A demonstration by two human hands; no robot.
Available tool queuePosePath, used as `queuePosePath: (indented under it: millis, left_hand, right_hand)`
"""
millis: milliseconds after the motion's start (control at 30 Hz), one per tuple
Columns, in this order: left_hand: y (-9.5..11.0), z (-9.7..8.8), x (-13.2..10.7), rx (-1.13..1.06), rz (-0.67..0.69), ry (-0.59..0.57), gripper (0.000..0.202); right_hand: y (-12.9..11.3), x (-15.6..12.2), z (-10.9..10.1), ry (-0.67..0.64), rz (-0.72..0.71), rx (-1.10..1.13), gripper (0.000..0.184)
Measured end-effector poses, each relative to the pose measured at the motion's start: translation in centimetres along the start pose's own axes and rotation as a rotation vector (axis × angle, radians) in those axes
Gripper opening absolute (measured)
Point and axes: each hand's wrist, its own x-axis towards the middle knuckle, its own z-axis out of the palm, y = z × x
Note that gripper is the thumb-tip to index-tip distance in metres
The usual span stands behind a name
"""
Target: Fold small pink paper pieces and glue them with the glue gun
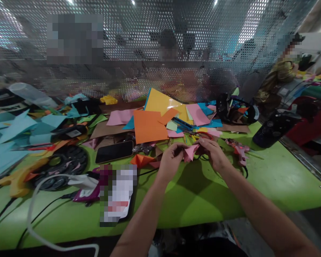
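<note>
A small folded piece of pink paper (190, 153) is held up over the green table between my two hands. My left hand (173, 155) pinches its left side, fingers closed. On the other side, the fingers of my right hand (212, 151) close on its upper right edge. The paper has pointed corners and creased faces. Left of my left hand lies a folded orange paper piece (141, 160). Beyond my hands are an orange sheet (149, 125), pliers with red handles (204, 135) and a blue cutter knife (183, 124). A pink glue gun (240, 151) rests right of my right hand.
A dark tumbler (269, 130) stands at the right edge. On the left are a black phone (114, 152), a yellow glue gun (21, 178), a purple power strip (89, 191) with cables, and light-blue paper (21, 128). Behind rises a perforated metal panel (139, 78). Another person (279, 73) is at far right.
</note>
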Motion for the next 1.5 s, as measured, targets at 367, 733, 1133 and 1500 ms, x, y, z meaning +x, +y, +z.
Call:
queuePosePath:
  millis: [367,733,1133,1500]
  left_hand:
    - [-0.2,-0.1,-0.1,0.053,0.011,-0.05,0.015]
    - [-0.3,-0.3,0.1,0.011,0.008,-0.146,0.019]
    - [0.9,-0.3,0.3,-0.221,-0.168,-0.029,0.027]
    - [1.1,-0.1,0.0,-0.202,-0.204,-0.078,0.021]
  right_hand:
    - [-0.7,-0.1,0.4,-0.033,0.074,-0.014,0.031]
    - [-0.6,0.0,0.2,-0.014,0.001,-0.051,0.029]
    - [-0.7,0.0,0.2,-0.029,-0.075,0.038,0.02]
    - [-0.6,0.0,0.2,0.031,-0.079,0.074,0.01]
